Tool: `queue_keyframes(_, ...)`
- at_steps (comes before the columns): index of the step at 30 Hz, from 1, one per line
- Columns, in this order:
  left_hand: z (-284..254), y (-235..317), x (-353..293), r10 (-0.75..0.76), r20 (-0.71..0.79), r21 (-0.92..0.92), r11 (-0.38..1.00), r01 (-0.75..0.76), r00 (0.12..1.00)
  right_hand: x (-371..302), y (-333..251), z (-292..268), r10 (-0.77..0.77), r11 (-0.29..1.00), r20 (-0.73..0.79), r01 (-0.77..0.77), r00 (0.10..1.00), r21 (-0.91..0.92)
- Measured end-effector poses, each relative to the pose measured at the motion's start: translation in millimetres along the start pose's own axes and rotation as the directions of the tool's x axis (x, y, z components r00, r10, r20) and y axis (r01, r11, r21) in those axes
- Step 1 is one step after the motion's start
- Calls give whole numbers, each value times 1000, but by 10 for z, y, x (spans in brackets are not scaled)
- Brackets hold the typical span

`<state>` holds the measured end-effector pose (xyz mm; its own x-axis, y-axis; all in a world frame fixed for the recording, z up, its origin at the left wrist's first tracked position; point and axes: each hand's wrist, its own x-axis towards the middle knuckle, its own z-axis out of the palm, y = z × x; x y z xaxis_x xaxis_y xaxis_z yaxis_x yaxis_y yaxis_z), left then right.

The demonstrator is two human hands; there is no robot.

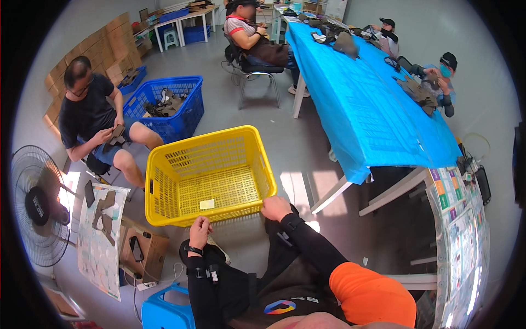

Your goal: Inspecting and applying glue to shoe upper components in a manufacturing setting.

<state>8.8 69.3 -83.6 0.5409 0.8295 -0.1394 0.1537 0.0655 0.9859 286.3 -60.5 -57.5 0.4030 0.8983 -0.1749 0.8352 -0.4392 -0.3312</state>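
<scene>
A yellow plastic crate point(211, 141) with slotted walls stands on the floor in front of me, with a small pale paper point(207, 204) lying on its bottom. My right hand point(276, 209) is closed around the rim at the crate's near right corner. At the near rim, left of the middle, is my left hand point(200, 230), its fingers curled together. Whether those fingers grip the rim or something small cannot be made out. Black sleeves and wrist straps cover both forearms.
A blue crate point(183, 112) of dark pieces stands beyond, beside a seated person point(87, 104) handling a piece. On the right, several people sit around a blue-covered table point(372, 115). A fan point(41, 205), a cardboard box point(150, 249) and a blue stool point(164, 310) are at left.
</scene>
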Motion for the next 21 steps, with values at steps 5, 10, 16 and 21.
queue_keyframes(5, -181, -76, -51, 95, -10, 88, 992, -94, 995, 35, -130, 62, -58, 998, -21, 59, 998, 10)
queue_keyframes(10, -132, -48, 2, 47, -18, 7, 999, -47, 999, 6, -120, 6, -15, 1000, -9, 15, 1000, 17)
queue_keyframes(16, -102, 59, -20, 43, 0, 70, 997, -43, 999, -29, -112, 5, -21, 999, -46, 23, 999, 38)
queue_keyframes(21, -154, 37, -18, 54, 6, 120, 991, -55, 999, -22, -139, 13, -27, 998, -55, 30, 998, 50)
